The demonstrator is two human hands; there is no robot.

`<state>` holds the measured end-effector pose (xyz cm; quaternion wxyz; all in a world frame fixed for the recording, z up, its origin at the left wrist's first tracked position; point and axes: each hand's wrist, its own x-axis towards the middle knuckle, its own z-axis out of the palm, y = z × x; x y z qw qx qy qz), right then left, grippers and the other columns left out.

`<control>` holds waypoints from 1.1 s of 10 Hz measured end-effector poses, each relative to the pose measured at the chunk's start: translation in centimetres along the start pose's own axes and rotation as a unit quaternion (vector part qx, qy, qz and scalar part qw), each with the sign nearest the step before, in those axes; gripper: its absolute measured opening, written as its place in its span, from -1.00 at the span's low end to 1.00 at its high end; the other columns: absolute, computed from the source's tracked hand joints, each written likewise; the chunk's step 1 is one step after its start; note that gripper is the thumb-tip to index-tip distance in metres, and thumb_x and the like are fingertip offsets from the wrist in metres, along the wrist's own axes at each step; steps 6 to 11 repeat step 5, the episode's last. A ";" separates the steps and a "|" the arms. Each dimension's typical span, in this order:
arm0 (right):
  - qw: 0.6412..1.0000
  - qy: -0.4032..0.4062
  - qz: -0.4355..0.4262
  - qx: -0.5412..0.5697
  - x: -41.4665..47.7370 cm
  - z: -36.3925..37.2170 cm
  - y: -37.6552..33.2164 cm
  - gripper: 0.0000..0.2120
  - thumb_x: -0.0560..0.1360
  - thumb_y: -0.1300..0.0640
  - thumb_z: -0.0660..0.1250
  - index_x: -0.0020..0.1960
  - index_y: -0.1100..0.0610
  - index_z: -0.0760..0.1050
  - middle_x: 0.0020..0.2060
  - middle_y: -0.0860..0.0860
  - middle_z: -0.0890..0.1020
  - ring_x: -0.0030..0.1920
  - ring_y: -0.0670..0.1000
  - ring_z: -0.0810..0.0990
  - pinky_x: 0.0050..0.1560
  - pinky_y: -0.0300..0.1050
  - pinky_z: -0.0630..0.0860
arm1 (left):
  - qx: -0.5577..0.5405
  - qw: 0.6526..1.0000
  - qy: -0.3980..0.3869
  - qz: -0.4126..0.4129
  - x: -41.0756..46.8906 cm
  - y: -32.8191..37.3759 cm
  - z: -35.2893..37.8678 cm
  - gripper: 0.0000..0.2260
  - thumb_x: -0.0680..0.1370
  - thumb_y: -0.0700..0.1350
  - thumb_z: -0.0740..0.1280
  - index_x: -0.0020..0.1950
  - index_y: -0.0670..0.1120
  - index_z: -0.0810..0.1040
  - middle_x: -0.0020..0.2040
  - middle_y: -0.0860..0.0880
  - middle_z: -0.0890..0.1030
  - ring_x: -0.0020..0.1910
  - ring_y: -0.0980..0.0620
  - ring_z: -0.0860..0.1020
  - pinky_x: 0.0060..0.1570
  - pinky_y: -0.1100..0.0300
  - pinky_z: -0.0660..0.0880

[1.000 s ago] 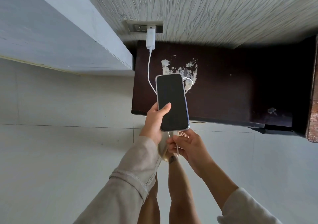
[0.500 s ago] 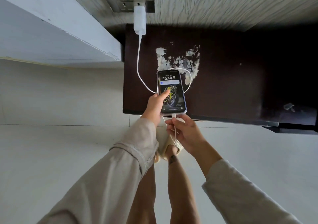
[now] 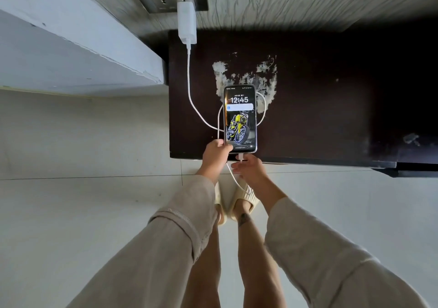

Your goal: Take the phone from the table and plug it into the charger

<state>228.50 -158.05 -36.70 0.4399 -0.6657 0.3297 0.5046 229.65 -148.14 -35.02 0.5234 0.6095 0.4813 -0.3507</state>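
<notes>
Pale floor tiles meet a dark desk (image 3: 320, 118), where the phone (image 3: 240, 120) lies lit at the front edge, left hand (image 3: 216, 156) clamped on its lower corner, right hand (image 3: 248, 168) pinching the cable plug (image 3: 241, 157) at its port. Judging by the slack cable (image 3: 189, 89) from the charger (image 3: 187, 23), a snag could drag the phone off. No containers are visible.

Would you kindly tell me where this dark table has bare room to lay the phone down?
The dark wooden table is bare right of the lit phone, up to a small grey object. It is crowded left, where the white cable loops.
</notes>
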 end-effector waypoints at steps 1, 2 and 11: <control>0.984 0.012 -0.019 -0.177 1.1 -0.2 0.5 -0.71 0.48 0.25 0.20 0.17 0.32 0.44 -0.10 0.22 0.51 -0.10 0.06 0.41 -0.09 -0.10 0.29 | 0.023 1.000 -0.004 0.015 0.2 -0.4 0.2 -0.78 0.45 -0.17 0.21 -0.37 0.00 0.26 -0.13 -0.15 0.37 -0.12 -0.04 0.33 -0.06 0.11 0.29; 0.970 0.001 -0.020 -0.243 0.8 -0.4 0.5 -0.62 0.50 0.17 0.19 0.30 0.23 0.37 0.06 0.21 0.56 -0.02 0.10 0.47 -0.03 -0.07 0.35 | 0.051 0.998 0.009 0.029 -0.3 -0.9 0.4 -0.72 0.47 -0.23 0.18 -0.40 -0.02 0.24 -0.33 -0.09 0.34 -0.25 -0.05 0.30 -0.19 0.11 0.25; 0.991 0.008 -0.018 -0.135 -4.7 -5.5 2.3 -0.81 0.51 0.32 0.21 0.08 0.31 0.52 -0.16 0.21 0.61 -0.17 0.06 0.63 -0.28 -0.20 0.38 | 0.061 0.998 0.007 0.003 -3.0 -4.1 -2.1 -0.75 0.49 -0.24 0.23 0.15 -0.21 0.53 0.07 -0.30 0.62 0.01 -0.21 0.57 -0.02 0.07 0.47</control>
